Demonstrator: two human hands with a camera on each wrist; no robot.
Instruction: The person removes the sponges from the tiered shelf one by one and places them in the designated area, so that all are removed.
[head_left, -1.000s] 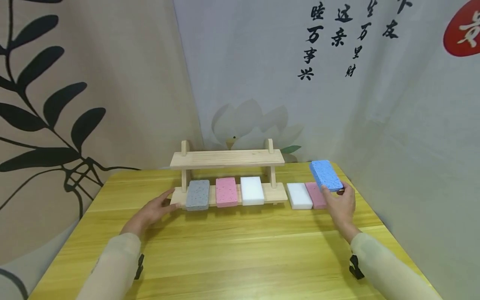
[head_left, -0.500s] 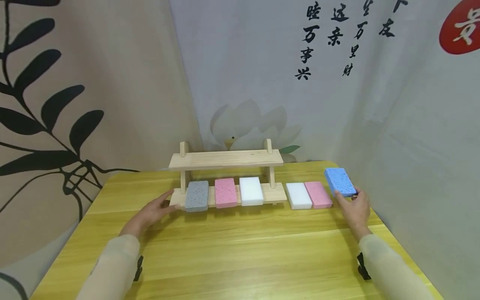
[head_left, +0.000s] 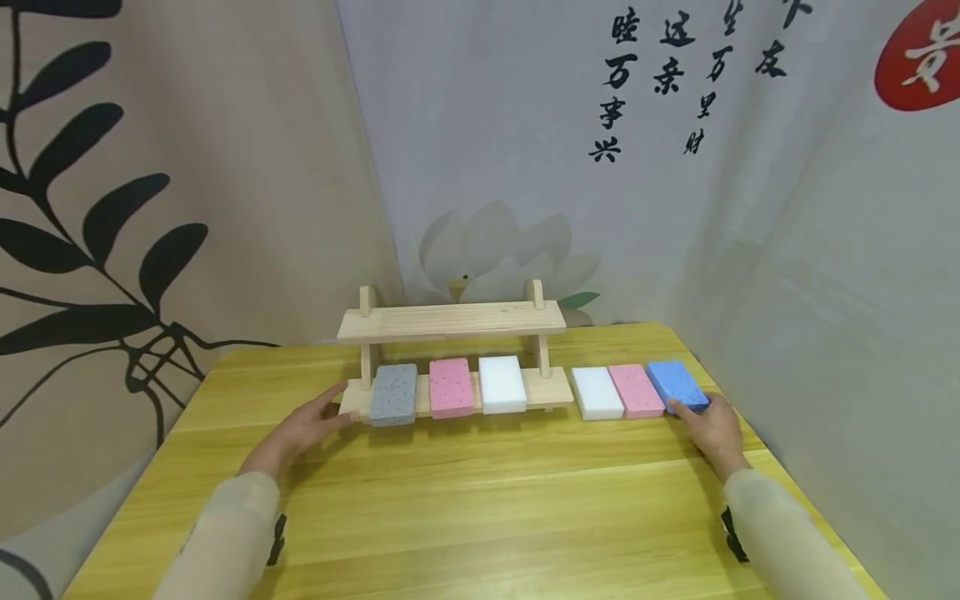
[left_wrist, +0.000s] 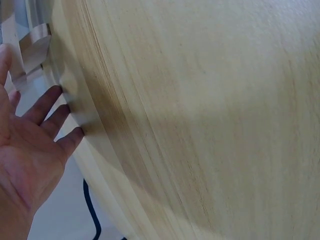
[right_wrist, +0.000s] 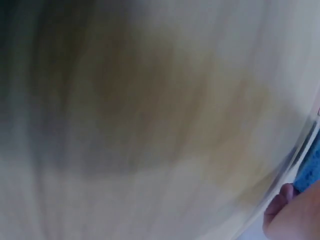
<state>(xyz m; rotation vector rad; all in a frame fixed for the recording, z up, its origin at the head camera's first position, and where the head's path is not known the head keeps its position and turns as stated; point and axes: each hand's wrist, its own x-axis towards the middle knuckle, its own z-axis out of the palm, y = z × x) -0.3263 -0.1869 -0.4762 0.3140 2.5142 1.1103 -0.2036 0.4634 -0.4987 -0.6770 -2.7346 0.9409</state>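
My right hand point(head_left: 712, 432) holds a blue sponge point(head_left: 677, 385) at its near edge, thumb at the near left corner. The sponge lies low at the table's right, beside a pink sponge point(head_left: 635, 391) and a white one. In the right wrist view, part of the blue sponge point(right_wrist: 311, 162) shows by the curled fingers. My left hand point(head_left: 303, 432) rests against the left end of a two-tier wooden shelf point(head_left: 452, 321), thumb by the lower board's front edge. Its other fingers are spread and fairly straight in the left wrist view.
Leaning in a row on the lower board are a grey sponge point(head_left: 393, 394), a pink sponge point(head_left: 452, 388) and a white sponge point(head_left: 502, 385). Another white sponge point(head_left: 597, 393) lies on the wooden table point(head_left: 480, 508) right of the shelf. Printed cloth point(head_left: 510, 167) hangs behind.
My right hand has carried the blue sponge rightward and lowered it beside the pink sponge on the table. The left hand has stayed at the shelf's end.
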